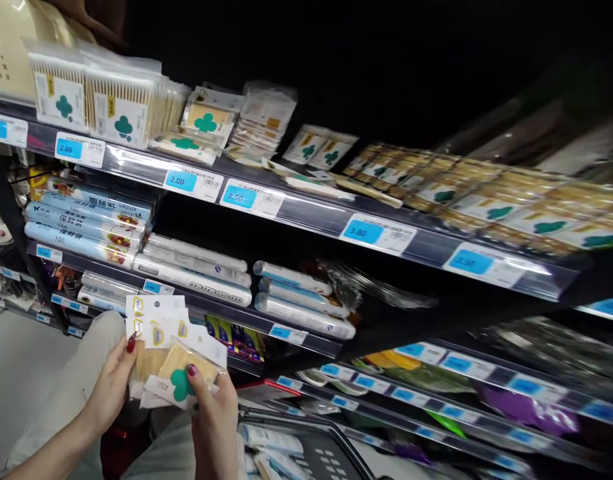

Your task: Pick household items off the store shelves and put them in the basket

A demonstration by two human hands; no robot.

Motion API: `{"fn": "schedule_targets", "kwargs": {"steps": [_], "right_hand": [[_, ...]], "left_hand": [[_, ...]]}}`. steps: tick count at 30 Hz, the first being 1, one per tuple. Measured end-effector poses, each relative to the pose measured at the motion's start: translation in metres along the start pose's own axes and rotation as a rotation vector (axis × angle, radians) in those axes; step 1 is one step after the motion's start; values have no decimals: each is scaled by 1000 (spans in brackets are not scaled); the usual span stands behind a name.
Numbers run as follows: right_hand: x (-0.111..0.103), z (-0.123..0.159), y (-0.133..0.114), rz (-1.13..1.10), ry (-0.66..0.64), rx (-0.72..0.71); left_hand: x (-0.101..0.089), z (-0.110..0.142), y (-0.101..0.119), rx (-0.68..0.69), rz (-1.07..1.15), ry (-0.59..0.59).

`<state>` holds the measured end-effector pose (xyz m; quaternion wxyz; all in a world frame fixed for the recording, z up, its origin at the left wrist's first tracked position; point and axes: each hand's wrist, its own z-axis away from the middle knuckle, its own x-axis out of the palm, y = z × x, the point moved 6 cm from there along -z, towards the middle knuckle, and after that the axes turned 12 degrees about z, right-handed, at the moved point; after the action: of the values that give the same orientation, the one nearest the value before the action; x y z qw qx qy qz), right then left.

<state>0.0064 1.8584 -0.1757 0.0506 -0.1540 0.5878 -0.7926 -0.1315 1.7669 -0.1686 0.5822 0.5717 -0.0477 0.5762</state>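
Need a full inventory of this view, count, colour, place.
Held packets: several, overlapping; white cards, pale-yellow contents, green clover; lower left
Stick packs: many, white and tan, top shelf left
Flat packs: many, tan and white, top shelf right, blurred
Beige container: one, top left
Boxes: several, blue, second shelf left
Rolls: three, white-blue, stacked, second shelf
Purple package: one, lower right, blurred
Price labels: many, blue-white, shelf edges
Basket: one, black, bottom centre, blue-white packages inside
Trousers: one pair, pale, lower left
Left hand: one, red nails, grip on packets
Right hand: one, red nails, grip on packets
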Motion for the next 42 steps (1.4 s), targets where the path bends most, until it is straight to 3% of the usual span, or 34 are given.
{"fn": "schedule_targets", "kwargs": {"steps": [5, 15, 17, 19, 21, 25, 28, 30, 32, 35, 39, 42], "right_hand": [[2, -6, 7, 24, -38, 35], [-9, -10, 32, -231, 107, 85], [-12, -17, 30, -365, -18, 43], [-11, -20, 22, -581, -244, 8], [-13, -16, 9, -893, -445, 14], [-30, -9, -18, -1508, -687, 66], [-47, -6, -35, -1720, -885, 114], [-58, -5, -43, -1758, -930, 97], [-64, -4, -47, -1682, -869, 39], [-67, -5, -43, -1432, -596, -76], [-60, -7, -14, -887, -138, -29], [-47, -7, 1, -474, 62, -16]], "left_hand": [[3, -5, 4, 53, -128, -106], [-1, -13, 16, 74, -32, 39], [-4, -14, 20, 68, -22, 52], [-8, -15, 23, 71, -8, 65], [-13, -16, 25, 77, 0, 89], [-15, -16, 23, 68, -5, 114], [-12, -14, 20, 57, -17, 120], [-9, -12, 20, 61, -31, 118], [-8, -11, 18, 54, -44, 115], [-9, -11, 13, 36, -40, 119], [-6, -8, 6, 8, -24, 104], [3, -4, 2, -10, -32, 41]]}}
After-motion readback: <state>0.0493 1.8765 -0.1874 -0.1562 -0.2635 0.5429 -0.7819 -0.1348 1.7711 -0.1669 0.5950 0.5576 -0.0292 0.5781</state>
